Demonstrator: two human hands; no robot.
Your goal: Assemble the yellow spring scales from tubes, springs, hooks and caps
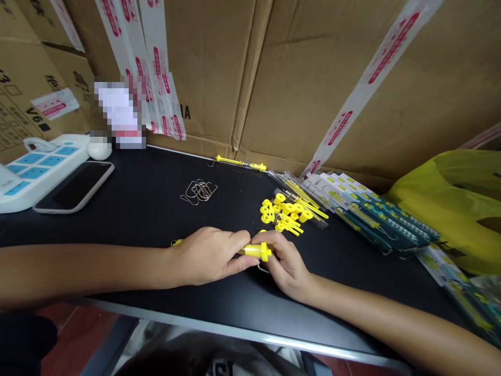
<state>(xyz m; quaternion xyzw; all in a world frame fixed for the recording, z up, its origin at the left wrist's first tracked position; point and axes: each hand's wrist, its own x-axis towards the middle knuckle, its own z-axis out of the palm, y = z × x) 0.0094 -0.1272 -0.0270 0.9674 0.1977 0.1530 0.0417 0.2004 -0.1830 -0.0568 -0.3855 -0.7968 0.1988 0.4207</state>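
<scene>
My left hand [213, 254] is closed around a yellow tool piece [256, 251], whose yellow end sticks out past the thumb. My right hand [285, 263] curls against that end, and a bent metal wire [263, 269] shows beside its fingers. Beyond the hands lies a heap of small yellow parts [287, 213], with rings and pronged pieces among them. A tangle of metal hooks [200, 191] rests on the black table [148, 209]. One long yellow tool [230, 161] lies along the back edge. Part of a yellow piece [177, 243] peeks out behind my left wrist.
Packaged tools [364, 214] are piled at the right, beside a yellow bag [450, 203]. A phone [74, 187] and a white power strip [47, 164] sit at the left. Cardboard boxes [313, 68] stand behind the table.
</scene>
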